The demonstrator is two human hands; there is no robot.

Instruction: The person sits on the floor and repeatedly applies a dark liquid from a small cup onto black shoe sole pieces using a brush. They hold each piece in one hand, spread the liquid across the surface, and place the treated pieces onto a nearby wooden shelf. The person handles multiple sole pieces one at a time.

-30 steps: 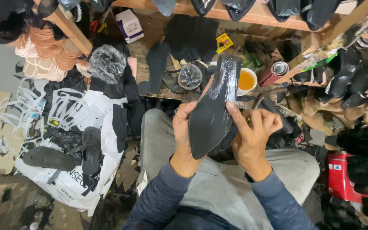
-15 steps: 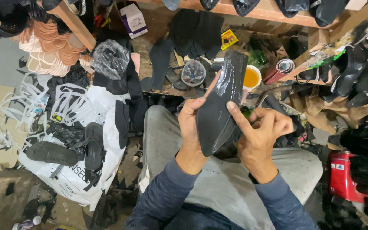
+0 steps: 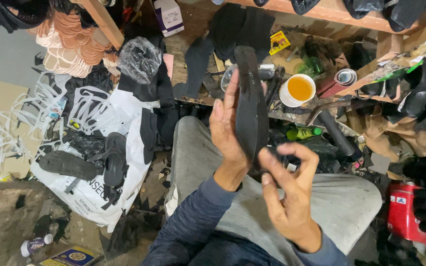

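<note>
A black shoe sole (image 3: 250, 106) stands on edge above my lap, its narrow side toward the camera. My left hand (image 3: 227, 130) lies flat against its left face and holds it upright. My right hand (image 3: 288, 189) is below and to the right, fingers curled loosely, thumb tip near the sole's lower end; whether it touches the sole is unclear. My grey trousers (image 3: 208, 187) lie beneath both hands.
A white cup of orange liquid (image 3: 298, 89) stands on the cluttered wooden bench (image 3: 193, 54) beyond the sole. A white sack (image 3: 109, 162) with black soles on it lies at left. A red can (image 3: 404, 212) sits at right. Dark shoe parts hang on the right.
The sole has been turned from showing its broad face to standing edge-on. My right hand has let go of its side and dropped lower, fingers opening.
</note>
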